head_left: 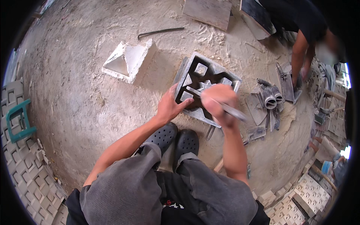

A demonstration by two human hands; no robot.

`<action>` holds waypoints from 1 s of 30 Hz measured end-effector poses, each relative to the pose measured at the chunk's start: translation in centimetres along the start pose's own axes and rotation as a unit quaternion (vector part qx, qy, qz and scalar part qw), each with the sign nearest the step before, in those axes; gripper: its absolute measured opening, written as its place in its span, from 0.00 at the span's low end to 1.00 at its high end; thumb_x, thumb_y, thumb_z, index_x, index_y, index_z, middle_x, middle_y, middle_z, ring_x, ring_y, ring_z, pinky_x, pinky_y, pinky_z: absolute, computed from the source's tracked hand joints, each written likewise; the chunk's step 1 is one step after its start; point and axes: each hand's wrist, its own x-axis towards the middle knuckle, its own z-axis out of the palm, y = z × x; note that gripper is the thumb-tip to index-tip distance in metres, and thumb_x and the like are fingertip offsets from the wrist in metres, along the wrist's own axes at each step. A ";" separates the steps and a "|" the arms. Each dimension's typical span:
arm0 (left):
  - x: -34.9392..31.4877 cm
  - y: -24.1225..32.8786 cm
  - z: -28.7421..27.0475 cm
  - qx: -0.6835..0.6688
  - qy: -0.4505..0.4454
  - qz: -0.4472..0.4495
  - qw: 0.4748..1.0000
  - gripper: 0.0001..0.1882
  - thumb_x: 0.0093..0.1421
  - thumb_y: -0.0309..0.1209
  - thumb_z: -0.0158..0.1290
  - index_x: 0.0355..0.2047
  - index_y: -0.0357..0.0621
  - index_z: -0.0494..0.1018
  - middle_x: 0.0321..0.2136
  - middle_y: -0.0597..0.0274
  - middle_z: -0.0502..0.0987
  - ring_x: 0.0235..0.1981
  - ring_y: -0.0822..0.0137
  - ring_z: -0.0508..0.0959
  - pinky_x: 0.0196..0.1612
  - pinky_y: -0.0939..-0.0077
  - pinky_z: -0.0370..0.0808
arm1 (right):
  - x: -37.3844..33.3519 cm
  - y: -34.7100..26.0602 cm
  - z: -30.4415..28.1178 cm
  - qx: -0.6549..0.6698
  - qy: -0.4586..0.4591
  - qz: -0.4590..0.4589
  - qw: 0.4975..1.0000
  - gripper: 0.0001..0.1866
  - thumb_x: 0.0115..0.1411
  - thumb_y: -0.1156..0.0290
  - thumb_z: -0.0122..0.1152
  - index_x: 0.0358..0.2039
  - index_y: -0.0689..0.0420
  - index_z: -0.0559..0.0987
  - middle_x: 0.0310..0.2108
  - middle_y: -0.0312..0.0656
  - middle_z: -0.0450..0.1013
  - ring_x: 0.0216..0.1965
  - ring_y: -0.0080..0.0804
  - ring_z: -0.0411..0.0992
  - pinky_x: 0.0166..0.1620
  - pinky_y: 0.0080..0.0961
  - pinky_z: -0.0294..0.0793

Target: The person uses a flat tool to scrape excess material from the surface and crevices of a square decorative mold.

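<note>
One metal bar (pixel 234 111) is gripped in the right hand (pixel 220 102), over the grey mold (pixel 201 117). Left hand (pixel 168 106) is spread wide on the mold's left edge. White block (pixel 144 56) sits nearby.

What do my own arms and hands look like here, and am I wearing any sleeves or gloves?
Your left forearm and right forearm are both bare, with no sleeve or watch showing. Your left hand has no glove. Your right hand is gloveless too, though blurred, so fine details can't be made out.
</note>
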 end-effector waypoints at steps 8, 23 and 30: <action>-0.2 0.6 -0.6 -0.001 -0.008 -0.007 1.000 0.46 0.50 0.54 0.64 0.60 0.35 0.62 0.51 0.41 0.74 0.54 0.47 0.74 0.56 0.60 0.70 | 2.2 -1.0 -0.8 0.095 -0.026 0.042 0.994 0.20 0.60 0.72 0.56 0.11 0.64 0.69 0.09 0.41 0.59 0.09 0.31 0.55 0.16 0.29 0.54; -0.3 0.1 -0.3 0.002 0.019 0.019 1.000 0.45 0.49 0.54 0.64 0.59 0.35 0.64 0.50 0.41 0.74 0.53 0.47 0.74 0.55 0.60 0.70 | -0.1 -0.1 0.1 0.030 -0.029 0.024 0.999 0.19 0.55 0.72 0.56 0.10 0.62 0.65 0.09 0.39 0.58 0.10 0.34 0.57 0.18 0.31 0.54; -0.3 0.2 -0.8 -0.026 -0.006 -0.006 1.000 0.47 0.48 0.51 0.67 0.60 0.33 0.62 0.51 0.39 0.73 0.53 0.48 0.74 0.56 0.61 0.69 | 0.6 0.9 -0.8 0.054 -0.023 0.119 0.991 0.21 0.56 0.69 0.55 0.10 0.62 0.63 0.09 0.39 0.56 0.09 0.32 0.55 0.17 0.31 0.52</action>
